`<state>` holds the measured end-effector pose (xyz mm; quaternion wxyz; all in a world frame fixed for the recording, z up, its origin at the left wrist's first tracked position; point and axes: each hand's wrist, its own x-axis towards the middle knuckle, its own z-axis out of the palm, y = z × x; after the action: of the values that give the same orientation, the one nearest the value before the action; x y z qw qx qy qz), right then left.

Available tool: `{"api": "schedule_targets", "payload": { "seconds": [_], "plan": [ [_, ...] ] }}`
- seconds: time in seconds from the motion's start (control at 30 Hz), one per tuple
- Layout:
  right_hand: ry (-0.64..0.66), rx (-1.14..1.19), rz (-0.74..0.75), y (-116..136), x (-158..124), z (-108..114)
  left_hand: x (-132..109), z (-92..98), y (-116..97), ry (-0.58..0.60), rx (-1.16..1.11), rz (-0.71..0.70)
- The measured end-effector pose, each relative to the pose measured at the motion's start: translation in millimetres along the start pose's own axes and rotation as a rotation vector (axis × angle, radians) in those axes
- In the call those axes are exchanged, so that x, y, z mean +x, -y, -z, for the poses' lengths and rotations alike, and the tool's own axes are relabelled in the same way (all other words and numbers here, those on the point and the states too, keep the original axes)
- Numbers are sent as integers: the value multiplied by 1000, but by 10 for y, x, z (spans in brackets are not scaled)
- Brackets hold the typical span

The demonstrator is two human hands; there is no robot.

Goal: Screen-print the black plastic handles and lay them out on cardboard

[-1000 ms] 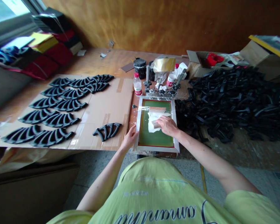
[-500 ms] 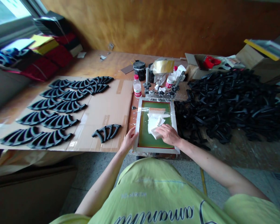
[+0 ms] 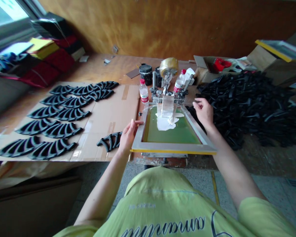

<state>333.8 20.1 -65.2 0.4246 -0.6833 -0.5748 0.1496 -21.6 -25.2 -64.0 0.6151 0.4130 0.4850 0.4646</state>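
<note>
Ochre wall [image 3: 187, 26], window [image 3: 5, 10] upper left, grey floor [image 3: 98, 184].

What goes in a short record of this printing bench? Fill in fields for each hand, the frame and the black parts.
Left hand: the left hand grips the left rail of the frame.
Right hand: the right hand is open, beside the frame's right rail at the edge of the heap of black parts; contact unclear.
Frame: tilted, near edge raised; white paste on its green mesh.
Laid-out parts: rows on cardboard; one single part by the left hand.
Behind frame: bottle.
</note>
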Motion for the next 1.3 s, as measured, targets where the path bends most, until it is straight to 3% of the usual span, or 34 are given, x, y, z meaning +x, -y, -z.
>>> {"api": "schedule_targets", "payload": {
  "seconds": [0.07,0.13,0.23,0.3,0.4,0.47,0.5,0.53,0.6,0.7,0.8,0.9,0.97,1.03,1.13,1.3],
  "plan": [
    [162,162,-109,-191,-179,-19,159,-130,-207,-25,-53,-149],
    [296,165,-128,-282,-467,-212,336,-262,-409,-24,-74,-286],
    [320,-216,22,-235,-900,-621,541,-410,-645,16,-51,-371],
    [377,-488,112,-140,-1071,-820,571,-455,-667,-9,-37,-378],
    [440,-619,74,18,-1166,-924,390,-461,-375,-75,-17,-284],
    [409,-589,19,138,-1235,-934,139,-459,-6,22,24,-53],
    [373,-556,16,206,-1294,-944,-6,-464,194,144,65,129],
    [339,-515,46,279,-1367,-961,-150,-475,385,220,72,266],
    [318,-412,204,416,-1532,-1007,-394,-496,691,256,-11,408],
    [394,-248,437,478,-1673,-976,-534,-426,901,100,-181,468],
    [363,-301,329,222,-1569,-717,-420,-52,909,-73,-154,422],
    [293,-655,8,-254,-1352,-394,-264,641,900,-358,6,300],
    [373,-830,-193,-546,-1271,-263,-219,1154,928,-558,201,307],
    [486,-907,-318,-740,-1277,-223,-218,1594,975,-676,412,375],
    [554,-910,-399,-866,-1360,-260,-224,2011,1039,-707,615,471],
    [411,-802,-481,-941,-1377,-252,-106,2236,1043,-597,902,438]
  ]
}}
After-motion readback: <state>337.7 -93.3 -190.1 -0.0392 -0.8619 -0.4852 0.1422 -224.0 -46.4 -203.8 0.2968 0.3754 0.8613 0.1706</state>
